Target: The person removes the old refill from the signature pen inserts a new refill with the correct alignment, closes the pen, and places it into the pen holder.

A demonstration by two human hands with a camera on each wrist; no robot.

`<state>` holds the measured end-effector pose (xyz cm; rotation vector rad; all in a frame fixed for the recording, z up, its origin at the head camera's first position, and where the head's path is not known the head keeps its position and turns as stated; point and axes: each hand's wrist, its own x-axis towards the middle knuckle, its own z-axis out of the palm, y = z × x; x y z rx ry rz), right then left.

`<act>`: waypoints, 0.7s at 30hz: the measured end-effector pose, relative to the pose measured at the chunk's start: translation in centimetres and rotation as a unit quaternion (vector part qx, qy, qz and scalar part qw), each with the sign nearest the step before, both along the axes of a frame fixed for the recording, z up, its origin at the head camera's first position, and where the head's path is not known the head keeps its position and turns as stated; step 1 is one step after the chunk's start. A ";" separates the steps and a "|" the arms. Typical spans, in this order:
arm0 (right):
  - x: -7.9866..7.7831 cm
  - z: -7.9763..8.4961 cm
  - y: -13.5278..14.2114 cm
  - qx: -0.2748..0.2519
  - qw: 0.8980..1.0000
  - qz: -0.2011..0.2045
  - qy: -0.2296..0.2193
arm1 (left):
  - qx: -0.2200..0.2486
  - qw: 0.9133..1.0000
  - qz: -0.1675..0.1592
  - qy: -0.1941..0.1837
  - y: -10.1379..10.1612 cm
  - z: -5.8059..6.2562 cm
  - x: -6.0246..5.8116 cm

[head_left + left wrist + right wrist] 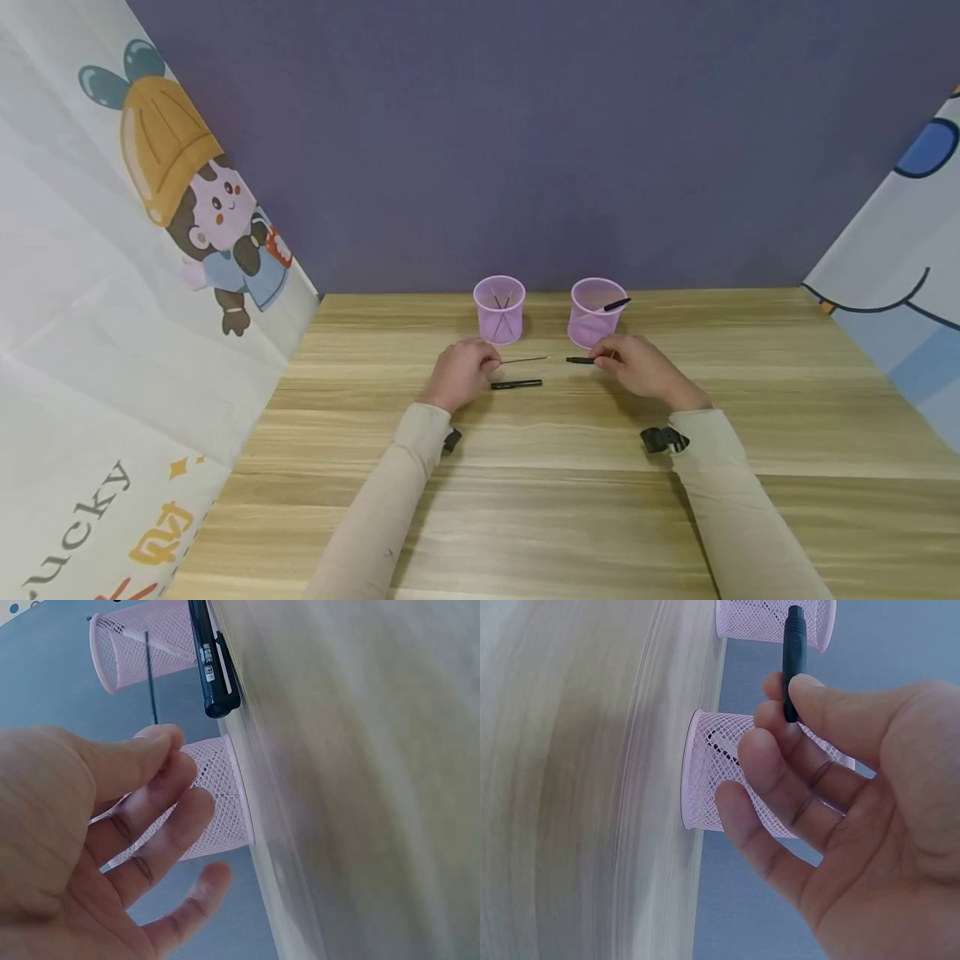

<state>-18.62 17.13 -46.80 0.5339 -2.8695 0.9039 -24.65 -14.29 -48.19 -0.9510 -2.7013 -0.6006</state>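
Note:
Near the middle of the table my left hand (462,372) pinches a thin dark pen refill (151,679) between thumb and index finger, the other fingers spread. The refill's light tip points right in the head view. Facing it, my right hand (637,367) pinches a short black pen section (795,656) with a stepped narrower end, pointing left. A small gap lies between the two parts. On the table just in front of them lies a black pen piece (516,384) with a clip; white print shows on it in the left wrist view.
Behind my left hand stands a pink mesh cup (499,329) with thin dark sticks inside. Behind my right hand is another pink mesh cup (585,332), a black-ended pen (617,305) leaning over its rim. A dark panel (525,150) rises at the table's back edge.

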 end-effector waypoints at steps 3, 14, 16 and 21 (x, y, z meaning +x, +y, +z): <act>0.0 0.0 -0.1 0.000 1.000 0.000 -0.001 | -0.009 1.000 0.006 -0.013 -0.1 0.1 -0.1; 0.0 0.1 -0.1 0.004 1.000 0.000 0.002 | -0.041 0.998 0.023 -0.030 0.1 0.4 -0.4; 0.0 0.1 -0.2 0.005 1.000 0.000 0.004 | -0.051 0.998 0.027 -0.036 0.2 0.5 -0.4; -0.1 0.1 -0.4 0.001 1.000 0.001 0.009 | -0.071 0.995 0.035 -0.052 0.3 0.5 -0.4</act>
